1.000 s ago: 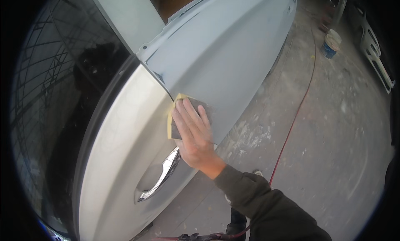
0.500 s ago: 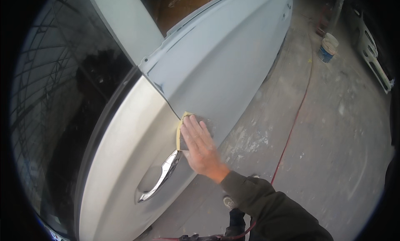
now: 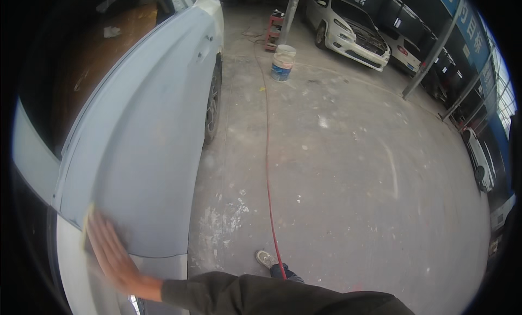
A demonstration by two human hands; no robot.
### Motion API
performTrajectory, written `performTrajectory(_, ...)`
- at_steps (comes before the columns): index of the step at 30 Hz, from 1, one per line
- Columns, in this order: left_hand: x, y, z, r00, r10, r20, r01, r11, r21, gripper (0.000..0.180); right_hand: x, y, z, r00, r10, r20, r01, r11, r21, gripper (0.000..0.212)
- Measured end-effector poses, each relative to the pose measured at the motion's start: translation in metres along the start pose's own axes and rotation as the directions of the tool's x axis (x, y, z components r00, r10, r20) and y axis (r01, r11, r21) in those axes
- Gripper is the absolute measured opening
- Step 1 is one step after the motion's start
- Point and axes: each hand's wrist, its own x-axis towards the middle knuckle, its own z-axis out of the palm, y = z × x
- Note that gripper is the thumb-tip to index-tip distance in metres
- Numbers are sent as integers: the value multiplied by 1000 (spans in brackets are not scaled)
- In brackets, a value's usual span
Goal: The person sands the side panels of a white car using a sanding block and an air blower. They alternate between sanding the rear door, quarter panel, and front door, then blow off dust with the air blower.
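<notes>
My right hand (image 3: pixel 114 258) lies with its fingers stretched over a folded sheet of sandpaper (image 3: pixel 86 228) and presses it to the side of the car. A yellowish edge of the sheet sticks out past the fingers; the rest is under the hand. Hand and sheet are blurred by motion. They are at the seam between a matt grey car panel (image 3: pixel 149 168) and the pale door (image 3: pixel 69 255) behind it. Just below my wrist a bit of the chrome door handle (image 3: pixel 135 303) shows. My left hand is out of view.
A red hose (image 3: pixel 268 179) runs along the stained concrete floor past my shoe (image 3: pixel 266 259). Farther off are a bucket (image 3: pixel 281 70), a red rack (image 3: pixel 273 32) by a post and a white car (image 3: pixel 348 29) with its engine bay exposed. Brown sheeting (image 3: pixel 117 48) covers a window opening.
The view has swung right and up, bringing in more floor and the parked cars. My right hand stays at the panel seam with the sandpaper and now looks blurred.
</notes>
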Motion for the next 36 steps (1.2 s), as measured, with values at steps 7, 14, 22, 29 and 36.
performTrajectory(7,17,11,-11,999,17,37,-19,999,39,11,25,25,-35,969,-210,132,210,978,17,82)
performTrajectory(14,25,10,-9,999,16,46,-18,999,43,11,-27,94,-48,789,-567,236,601,792,-109,73)
performTrajectory(22,25,15,-3,999,10,38,-11,1000,20,11,-35,107,-42,807,-548,221,578,809,-104,84)
performTrajectory(29,1,-15,-16,998,24,-64,-28,997,-66,11,17,91,-45,788,-543,291,560,828,29,73)
performTrajectory(36,-39,-20,-9,989,78,-126,-108,962,-250,15,139,153,-43,981,132,-140,-150,980,-128,78)
